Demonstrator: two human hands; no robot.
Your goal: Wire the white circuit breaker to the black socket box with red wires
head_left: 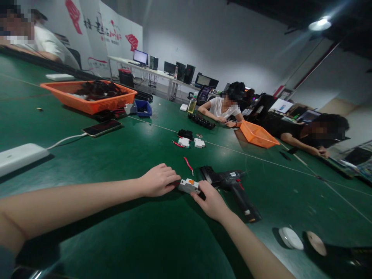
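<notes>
Hands (pixel 159 180) (pixel 211 200) — right gripping a white module (pixel 187 187), left unclear — green table (pixel 130 236), grey-walled room (pixel 203 42)

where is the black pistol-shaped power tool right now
The black pistol-shaped power tool lies on the green tabletop, right of centre in the head view, just right of the right hand gripping the small grey-white plastic block.

A round white ceiling lamp (pixel 320 24) at upper right flares with streaky glare against the near-black ceiling (pixel 276 15). The glossy green desk (pixel 162 240) shows pale sheen at right and a dark shadow beneath the bare left forearm (pixel 81 201). Wide-angle distortion stretches the edges; fine detail on the small grey plastic block with an orange switch (pixel 188 186), at centre, is soft.
</notes>
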